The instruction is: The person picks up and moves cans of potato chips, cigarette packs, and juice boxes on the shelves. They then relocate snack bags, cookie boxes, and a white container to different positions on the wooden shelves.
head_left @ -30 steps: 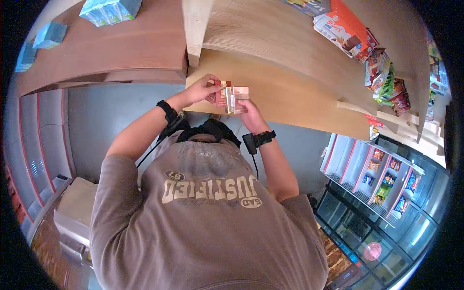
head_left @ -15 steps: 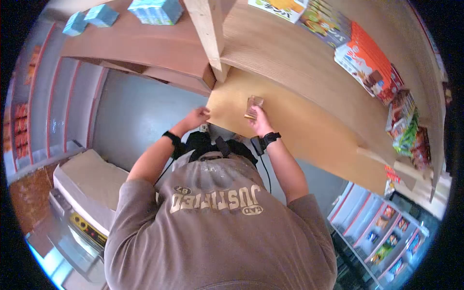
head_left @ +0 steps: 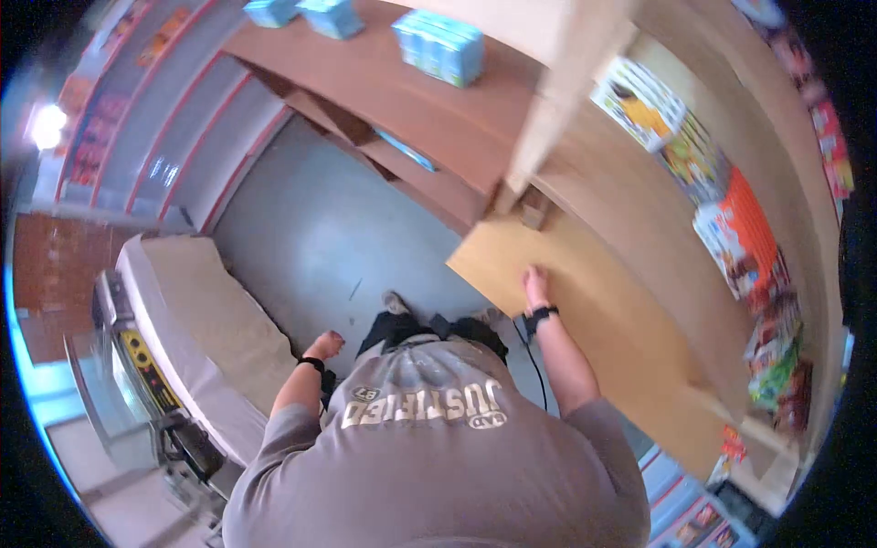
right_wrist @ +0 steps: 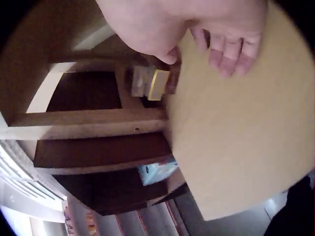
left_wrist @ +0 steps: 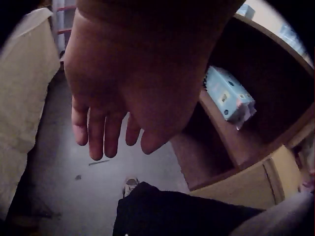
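My right hand (head_left: 533, 277) lies open on the light wooden shelf board (head_left: 621, 320), fingers flat on it and holding nothing. In the right wrist view the right hand (right_wrist: 224, 51) has its fingertips (right_wrist: 231, 61) on the board. A small pack of brown and gold boxes (right_wrist: 150, 82) stands just past them against the shelf post. From the head view the same small boxes (head_left: 530, 212) sit at the board's far corner. My left hand (head_left: 326, 344) hangs at my side, empty. The left hand (left_wrist: 106, 137) shows relaxed straight fingers above the grey floor.
A cream-covered counter (head_left: 201, 310) stands to my left. Blue packs (head_left: 438, 46) lie on the dark upper shelf, and one blue pack (left_wrist: 229, 96) sits in a lower bay. Colourful snack boxes (head_left: 740, 237) line the shelves on the right. A wooden post (head_left: 557, 110) rises beside the small boxes.
Both hands held the small boxes a second ago. The right hand then set them on the shelf and let go. The left hand has dropped to my side.
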